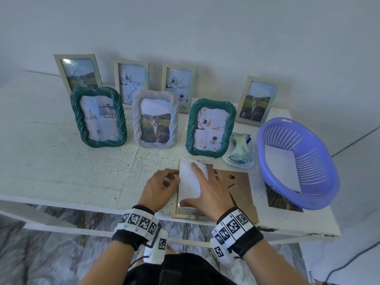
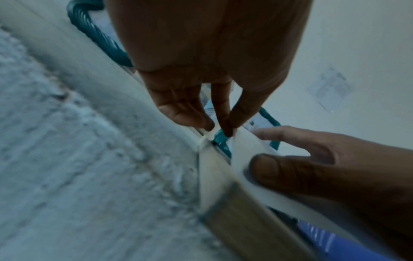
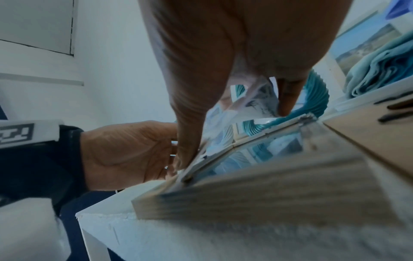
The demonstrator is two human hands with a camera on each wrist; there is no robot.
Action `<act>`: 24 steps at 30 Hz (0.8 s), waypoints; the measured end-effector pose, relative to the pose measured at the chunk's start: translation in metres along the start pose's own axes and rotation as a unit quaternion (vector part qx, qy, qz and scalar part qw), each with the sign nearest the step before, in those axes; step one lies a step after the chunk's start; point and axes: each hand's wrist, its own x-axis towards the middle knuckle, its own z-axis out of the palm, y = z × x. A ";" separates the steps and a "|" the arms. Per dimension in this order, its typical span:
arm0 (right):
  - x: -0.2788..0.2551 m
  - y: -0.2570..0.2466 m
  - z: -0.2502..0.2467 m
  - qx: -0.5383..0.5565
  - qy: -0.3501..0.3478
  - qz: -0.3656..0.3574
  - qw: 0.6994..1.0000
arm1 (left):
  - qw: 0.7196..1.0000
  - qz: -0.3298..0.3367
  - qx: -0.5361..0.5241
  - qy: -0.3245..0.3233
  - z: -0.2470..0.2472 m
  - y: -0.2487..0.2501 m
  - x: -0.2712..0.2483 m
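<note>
A pale wooden picture frame [image 1: 186, 215] lies face down at the table's front edge; its rail also shows in the wrist views [image 2: 234, 211] [image 3: 257, 197]. A white photo print [image 1: 189, 191], blank side up, bows above its opening. My right hand [image 1: 188, 183] spans the print, thumb at its near edge and fingers at its far end, holding it arched [image 3: 252, 106]. My left hand [image 1: 174, 177] pinches the print's left edge, fingertips [image 2: 228, 132] at the frame's side. The brown backing board [image 1: 240, 194] lies just right of the frame.
Several framed pictures stand in two rows at the back of the white table [image 1: 82, 171]. A purple basket [image 1: 320, 182] holding white paper sits at the right, partly on a loose photo [image 1: 281, 200]. A white tray with a folded blue cloth [image 1: 240, 149] lies behind the backing board.
</note>
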 end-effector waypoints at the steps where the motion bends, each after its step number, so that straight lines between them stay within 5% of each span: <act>1: 0.000 0.000 -0.001 0.028 0.004 -0.002 1.000 | 1.000 0.009 0.014 0.020 0.001 0.004 -0.001; 3: -0.002 0.002 -0.001 0.113 0.017 -0.005 0.993 | 0.999 0.010 0.012 0.042 0.004 0.009 -0.001; 7: -0.011 0.009 -0.012 0.288 0.155 -0.017 0.945 | 0.998 -0.029 -0.035 0.045 0.003 0.021 -0.001; 11: -0.019 0.006 -0.032 0.527 0.128 0.001 0.840 | 0.997 0.023 0.021 0.069 0.003 0.033 -0.001; 13: -0.022 0.003 -0.039 0.596 0.105 -0.007 0.796 | 0.998 0.026 -0.030 0.050 0.004 0.047 -0.002; 17: -0.027 -0.001 -0.044 0.584 0.076 -0.010 0.808 | 0.958 -0.101 -0.265 -0.043 0.005 0.061 -0.005; 24: -0.031 0.030 -0.037 0.454 0.159 0.046 0.875 | 0.946 -0.027 -0.322 -0.035 0.017 0.069 -0.003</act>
